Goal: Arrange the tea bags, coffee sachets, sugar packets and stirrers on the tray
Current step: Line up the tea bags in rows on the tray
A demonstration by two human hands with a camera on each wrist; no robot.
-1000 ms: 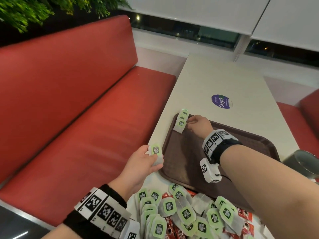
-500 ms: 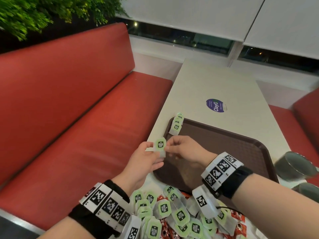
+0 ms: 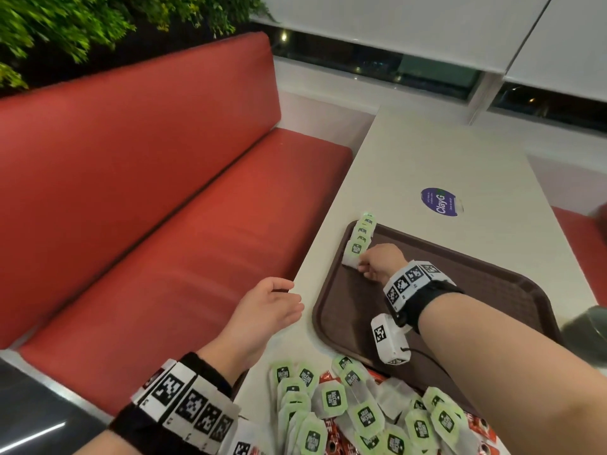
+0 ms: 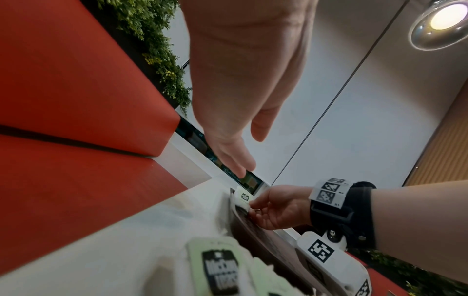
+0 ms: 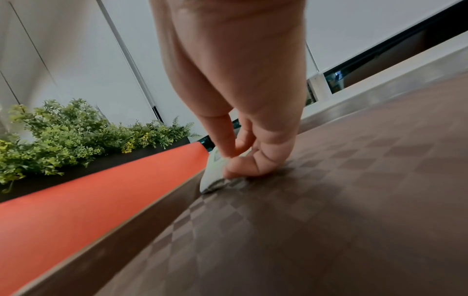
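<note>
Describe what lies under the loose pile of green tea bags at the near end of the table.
Under the tea bag pile, red sachets poke out in the gaps, and the table shows beside it. How many sachets lie beneath is hidden.

The middle and right of the tray (image 3: pixel 492 290) lie bare, open to a hand from the near edge of the surface (image 3: pixel 427 152). A row of tea bags (image 3: pixel 361 234) lines the tray's far-left corner, where the right hand (image 3: pixel 381 261) reaches. A heap of tea bags and red sachets (image 3: pixel 361 415) crowds the near edge, and a cup (image 3: pixel 588 326) stands at the right edge.
</note>
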